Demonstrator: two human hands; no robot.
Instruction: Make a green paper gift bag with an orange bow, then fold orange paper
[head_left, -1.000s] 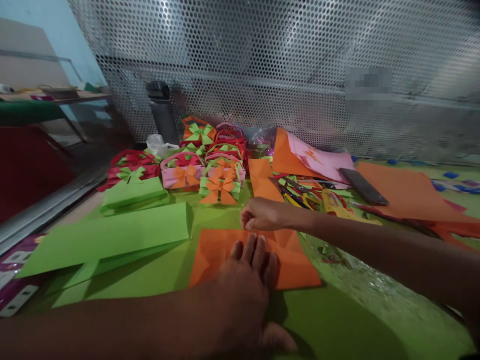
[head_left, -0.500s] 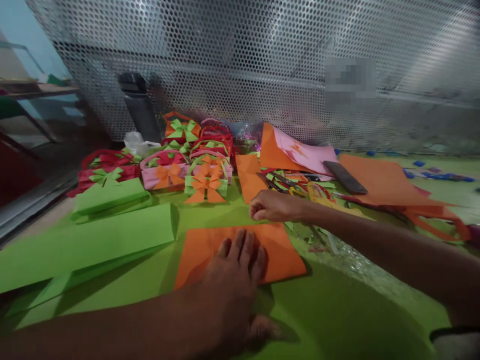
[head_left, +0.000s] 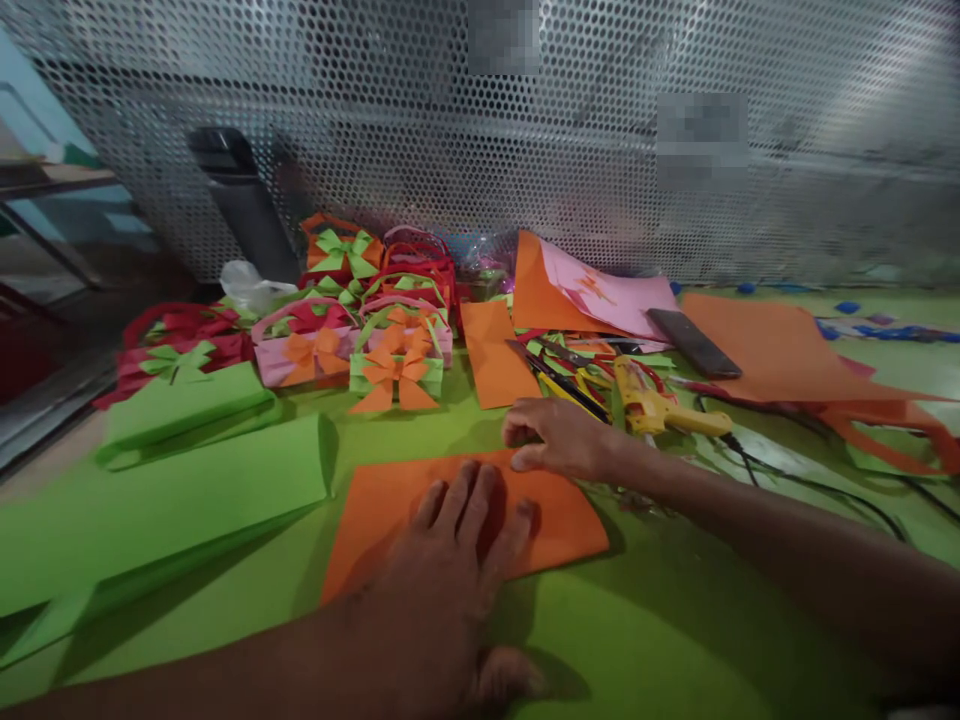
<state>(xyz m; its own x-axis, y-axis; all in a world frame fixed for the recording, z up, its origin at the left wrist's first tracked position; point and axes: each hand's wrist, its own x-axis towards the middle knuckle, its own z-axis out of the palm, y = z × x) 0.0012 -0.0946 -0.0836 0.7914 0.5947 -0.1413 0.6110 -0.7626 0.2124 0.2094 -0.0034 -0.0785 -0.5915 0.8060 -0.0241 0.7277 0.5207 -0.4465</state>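
My left hand lies flat on an orange sheet, fingers spread and thumb out toward the green table surface. The sheet looks like felt or stiff paper; its lower left part is hidden by my hand and forearm. At the sheet's far right edge is my right hand, its fingers curled in loosely toward the thumb. I see nothing in its grasp. Just beyond it are a pair of scissors and a yellow glue gun with a black cord.
Small bow-trimmed bags stand at the back left beside a dark bottle. Folded green sheets lie left. Behind my right hand are an orange strip, pink sheets and a dark phone. A perforated metal panel closes the back.
My right hand has come nearer over the orange sheet's far edge, its fist loosened. The glue gun shows more fully beside my forearm. My left hand stays flat, its fingers spread wider.
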